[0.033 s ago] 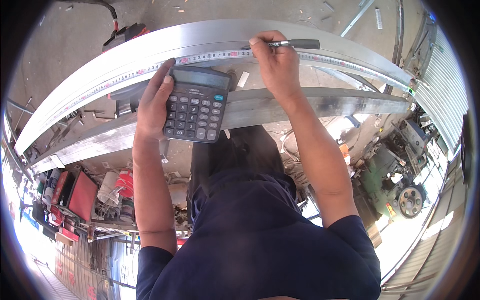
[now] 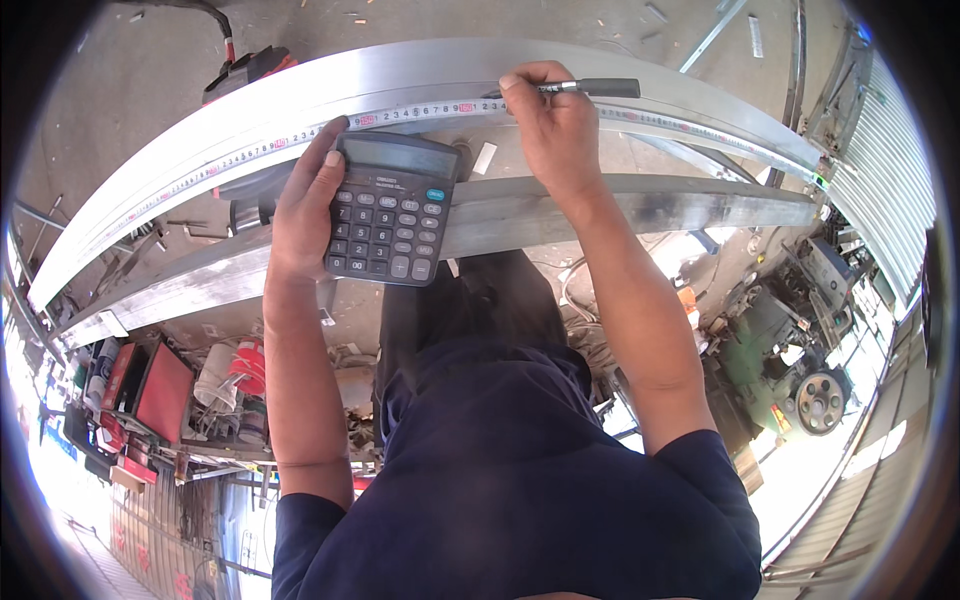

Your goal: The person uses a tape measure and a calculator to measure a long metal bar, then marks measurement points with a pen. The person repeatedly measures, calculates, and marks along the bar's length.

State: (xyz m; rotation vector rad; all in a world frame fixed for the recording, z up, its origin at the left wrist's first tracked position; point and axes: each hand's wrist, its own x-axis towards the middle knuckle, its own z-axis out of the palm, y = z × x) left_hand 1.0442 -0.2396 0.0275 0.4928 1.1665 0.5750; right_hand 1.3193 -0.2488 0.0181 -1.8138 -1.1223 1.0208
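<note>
I am holding the calculator point(image 2: 392, 210) upright in my left hand point(image 2: 300, 205), fingers wrapped round its left edge, its lower half hanging over the gap between the two metal sections. My right hand point(image 2: 558, 135) is closed on a black marker point(image 2: 590, 89), knuckles pressing down on the tape measure point(image 2: 300, 135) that is lying along the upper, wider metal profile point(image 2: 200, 110). The marker tip is sitting at the tape's edge, near my index finger. Risks as I judge them: the tape is only being pinned by my right hand, so any lift of the fingers could let it slide along the smooth profile and shift the reading; the tape's far end point(image 2: 818, 181) is well apart from me, and I cannot tell whether it is hooked. The calculator is held one-handed above the lower bar point(image 2: 640, 205) and could slip and drop to the floor. Glare off the metal may also be hiding the mark.
</note>
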